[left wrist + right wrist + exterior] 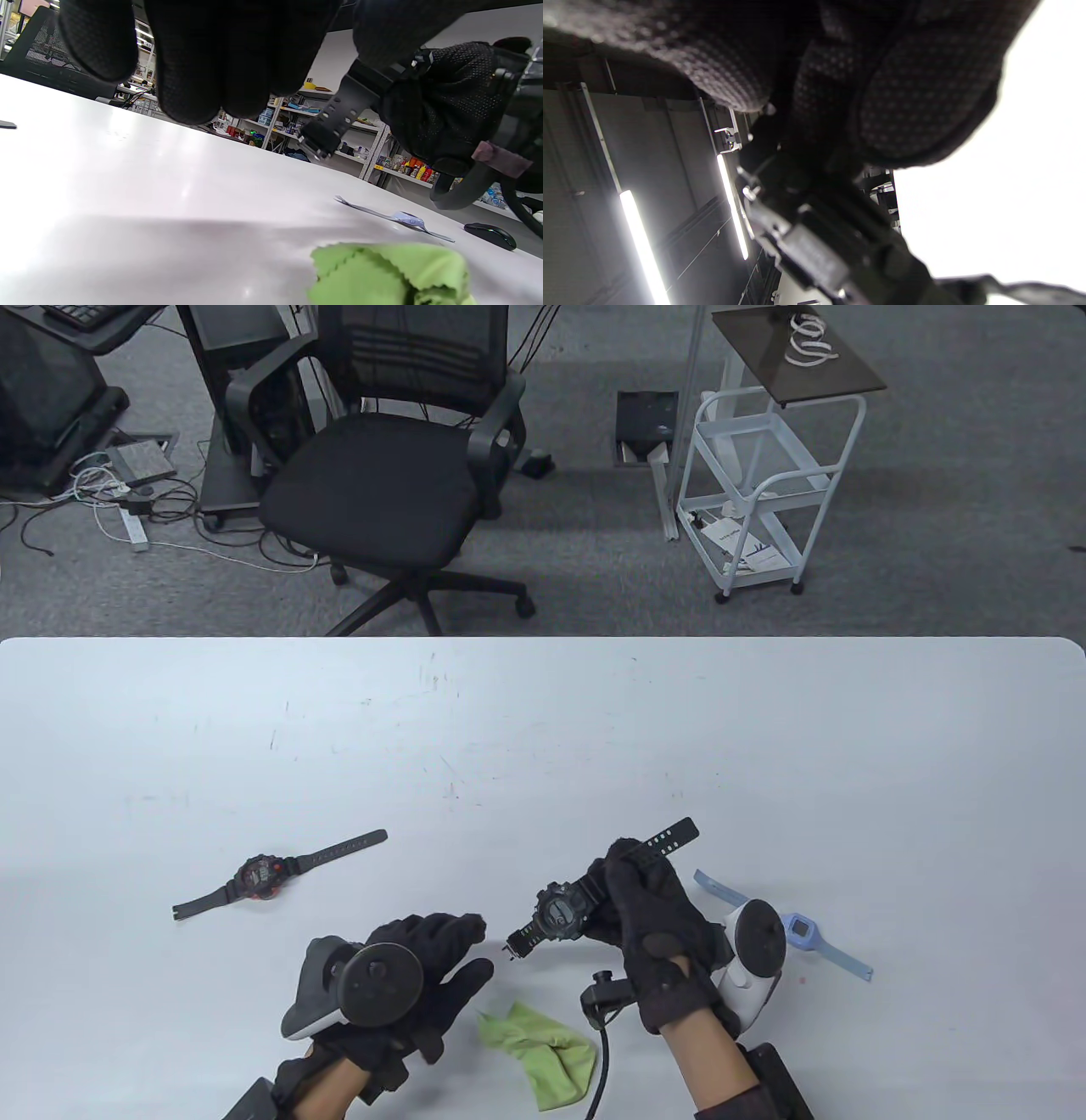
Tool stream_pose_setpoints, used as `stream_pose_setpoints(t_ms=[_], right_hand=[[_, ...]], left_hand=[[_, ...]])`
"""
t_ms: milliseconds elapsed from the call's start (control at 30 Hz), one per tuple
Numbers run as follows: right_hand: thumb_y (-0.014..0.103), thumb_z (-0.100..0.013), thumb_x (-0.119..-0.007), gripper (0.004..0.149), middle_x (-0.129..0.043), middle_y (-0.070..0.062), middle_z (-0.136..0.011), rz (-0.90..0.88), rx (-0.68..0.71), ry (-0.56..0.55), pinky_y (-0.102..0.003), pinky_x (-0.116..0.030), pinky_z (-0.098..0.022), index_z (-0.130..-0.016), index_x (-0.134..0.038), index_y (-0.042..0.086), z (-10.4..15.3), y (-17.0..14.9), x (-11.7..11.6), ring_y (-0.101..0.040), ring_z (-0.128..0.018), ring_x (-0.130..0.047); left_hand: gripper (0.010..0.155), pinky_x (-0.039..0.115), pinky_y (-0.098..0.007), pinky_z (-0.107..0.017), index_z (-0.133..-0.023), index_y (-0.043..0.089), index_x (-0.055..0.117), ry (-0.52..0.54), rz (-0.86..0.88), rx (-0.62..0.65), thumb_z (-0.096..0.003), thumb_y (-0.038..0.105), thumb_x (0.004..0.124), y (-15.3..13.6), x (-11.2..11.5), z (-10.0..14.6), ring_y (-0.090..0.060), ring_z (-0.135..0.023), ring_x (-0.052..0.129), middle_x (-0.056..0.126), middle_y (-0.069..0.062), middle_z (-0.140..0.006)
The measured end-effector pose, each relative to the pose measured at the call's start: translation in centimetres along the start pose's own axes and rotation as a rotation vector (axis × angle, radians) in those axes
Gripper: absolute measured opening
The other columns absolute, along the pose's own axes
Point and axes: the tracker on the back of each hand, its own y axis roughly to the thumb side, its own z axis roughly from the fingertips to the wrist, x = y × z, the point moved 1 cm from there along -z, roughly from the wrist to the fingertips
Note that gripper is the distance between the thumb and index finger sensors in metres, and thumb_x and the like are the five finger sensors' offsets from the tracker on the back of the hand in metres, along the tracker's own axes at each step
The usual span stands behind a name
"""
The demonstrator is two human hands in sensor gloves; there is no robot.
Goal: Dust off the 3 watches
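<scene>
Three watches show on the white table [764, 729]. One black watch with a red-ringed face [261, 875] lies flat at the left, its strap stretched out, well apart from both hands. A second, the black watch with a grey face [560, 914], is lifted off the table by the right hand [657, 929], whose fingers curl round its far strap; the face points up and the near strap end, with the buckle, hangs free toward the left hand. The third, a pale blue watch [802, 931], lies flat at the right, just beyond the right hand's tracker, which hides part of its strap.

One green cloth [539, 1052] lies crumpled near the table's near edge, between the two wrists; neither hand touches it. The left hand [428, 963] hovers just left of the held watch with its fingers loosely extended, holding nothing. In the left wrist view the cloth sits at the bottom, with one dark computer mouse [490, 235] further right on the table.

Beyond the table stand one black office chair [399, 466] and one white wire cart [764, 483].
</scene>
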Motion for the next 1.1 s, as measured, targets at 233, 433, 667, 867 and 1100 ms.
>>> stream_pose_setpoints(t_ms=[233,433,667,867,1100], right_hand=[[0.033,-0.052,-0.077,0.045,-0.089,-0.007,-0.085,-0.06,-0.11,-0.068,-0.039,-0.098,-0.034,-0.097,-0.073,0.033,-3.6,-1.0,-1.3,-0.02,-0.059,-0.108],[0.031,-0.055,-0.071,0.046,-0.082,-0.01,-0.092,-0.167,-0.196,-0.152,-0.039,-0.098,-0.039,-0.1,-0.065,0.031,-8.4,-3.0,-2.2,-0.023,-0.066,-0.104],[0.028,-0.056,-0.068,0.049,-0.074,-0.013,-0.097,-0.252,-0.256,-0.22,-0.04,-0.097,-0.046,-0.104,-0.056,0.029,-12.3,-4.7,-3.7,-0.026,-0.074,-0.1],[0.028,-0.057,-0.068,0.05,-0.07,-0.015,-0.1,-0.263,-0.299,-0.253,-0.039,-0.097,-0.049,-0.105,-0.054,0.031,-15.1,-6.3,-4.6,-0.029,-0.08,-0.097],[0.027,-0.058,-0.067,0.05,-0.063,-0.015,-0.106,-0.263,-0.356,-0.251,-0.044,-0.09,-0.057,-0.105,-0.054,0.034,-17.1,-7.3,-4.6,-0.034,-0.089,-0.089]], left_hand=[[0.064,0.074,-0.069,-0.059,-0.099,0.011,0.081,-0.073,-0.017,-0.037,-0.0526,0.055,0.075,-0.2,0.5,-0.2,-0.04,-0.073,0.098,0.094,-0.016,-0.089],[0.064,0.074,-0.069,-0.059,-0.099,0.01,0.081,-0.104,-0.001,-0.043,-0.0528,0.054,0.075,-0.3,0.9,-0.5,-0.04,-0.073,0.099,0.094,-0.016,-0.088],[0.064,0.074,-0.069,-0.059,-0.099,0.01,0.081,-0.1,0.011,-0.037,-0.0529,0.055,0.075,-0.3,1.0,-0.5,-0.04,-0.073,0.099,0.094,-0.016,-0.088],[0.064,0.074,-0.069,-0.059,-0.099,0.01,0.081,-0.118,0.021,-0.05,-0.0528,0.054,0.075,-0.6,1.3,-0.7,-0.041,-0.073,0.099,0.094,-0.016,-0.088],[0.065,0.073,-0.069,-0.059,-0.1,0.01,0.08,-0.109,0.045,-0.072,-0.0529,0.054,0.075,-1.2,1.1,-0.7,-0.041,-0.073,0.098,0.094,-0.017,-0.089]])
